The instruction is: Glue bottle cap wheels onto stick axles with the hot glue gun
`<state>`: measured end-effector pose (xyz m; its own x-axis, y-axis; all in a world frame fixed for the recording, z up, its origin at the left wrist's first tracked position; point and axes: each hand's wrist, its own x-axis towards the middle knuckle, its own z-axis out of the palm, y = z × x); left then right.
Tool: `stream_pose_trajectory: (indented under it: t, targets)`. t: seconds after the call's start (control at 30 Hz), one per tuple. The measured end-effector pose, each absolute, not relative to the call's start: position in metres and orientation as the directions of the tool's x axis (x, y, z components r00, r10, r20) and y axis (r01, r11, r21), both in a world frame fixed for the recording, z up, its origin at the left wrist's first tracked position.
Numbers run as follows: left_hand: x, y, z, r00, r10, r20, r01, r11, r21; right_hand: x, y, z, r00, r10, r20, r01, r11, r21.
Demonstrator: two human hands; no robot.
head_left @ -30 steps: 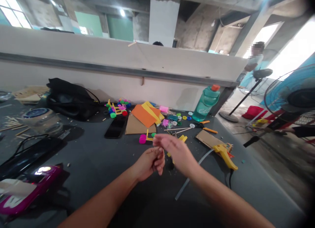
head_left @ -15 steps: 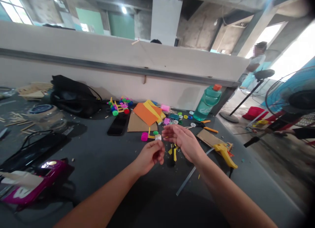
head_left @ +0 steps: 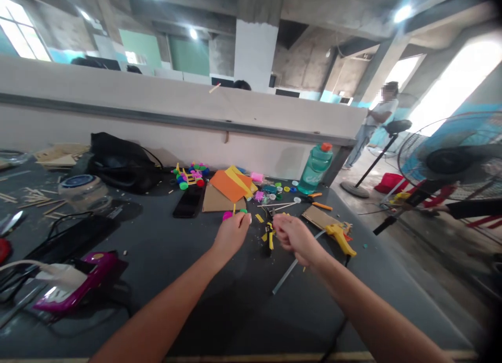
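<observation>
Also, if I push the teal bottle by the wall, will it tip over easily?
Probably yes: the teal plastic bottle stands upright, tall and narrow, so a side push could tip it. Its rounded body would likely roll once down.

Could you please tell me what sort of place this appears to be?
It looks like a makeshift craft workshop: a yellow hot glue gun and orange craft foam lie on a dark worktable, with wooden craft sticks nearby, in a building of exposed concrete pillars.
</observation>
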<state>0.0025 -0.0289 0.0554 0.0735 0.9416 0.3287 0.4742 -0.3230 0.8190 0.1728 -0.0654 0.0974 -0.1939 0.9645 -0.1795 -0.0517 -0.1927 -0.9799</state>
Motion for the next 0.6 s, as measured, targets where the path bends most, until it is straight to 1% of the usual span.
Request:
stream_pose_trajectory:
  t: [0.07,0.1,0.17,0.23,0.27,0.33,0.4,0.47,0.53,0.57,0.6]
  targets:
    - [0.002,-0.028,0.063,0.086,0.966,0.243,0.439,-0.256,0.861,0.185,-0.074,0.104,-0.102,0.990,-0.095,-0.161,-0.111,-0.981]
    - [0.002,-0.029,0.066,0.094,0.977,0.193,0.399,-0.215,0.891,0.190,-0.077,0.105,-0.051,0.997,-0.055,-0.182,-0.063,-0.981]
    - [0.003,-0.036,0.070,0.110,0.986,0.123,0.283,-0.150,0.947,0.194,-0.083,0.100,0.056,0.998,0.026,-0.159,0.035,-0.987]
    - [0.006,-0.050,0.069,0.101,0.989,0.107,0.153,-0.121,0.981,0.187,-0.090,0.088,0.124,0.987,0.105,-0.086,0.116,-0.990]
    - [0.007,-0.059,0.066,0.094,0.988,0.122,0.099,-0.131,0.986,0.180,-0.095,0.079,0.142,0.981,0.131,-0.066,0.141,-0.988]
    - [0.011,-0.079,0.059,0.067,0.986,0.155,0.000,-0.155,0.988,0.158,-0.110,0.061,0.158,0.971,0.179,-0.076,0.193,-0.978]
    - [0.016,-0.099,0.051,-0.003,0.986,0.167,-0.057,-0.167,0.984,0.131,-0.129,0.043,0.156,0.970,0.188,-0.144,0.211,-0.967]
    - [0.021,-0.120,0.044,-0.029,0.994,0.105,-0.171,-0.109,0.979,0.107,-0.148,0.031,0.059,0.978,0.200,-0.142,0.207,-0.968]
    - [0.029,-0.139,0.038,-0.017,0.998,0.055,-0.324,-0.057,0.944,0.093,-0.160,0.027,-0.010,0.986,0.168,-0.157,0.165,-0.974]
    - [0.034,-0.149,0.036,-0.022,1.000,0.010,-0.400,-0.018,0.916,0.091,-0.163,0.028,-0.005,0.988,0.156,-0.158,0.153,-0.976]
    - [0.039,-0.158,0.033,0.008,1.000,-0.008,-0.468,0.011,0.884,0.091,-0.163,0.031,-0.005,0.990,0.142,-0.160,0.139,-0.977]
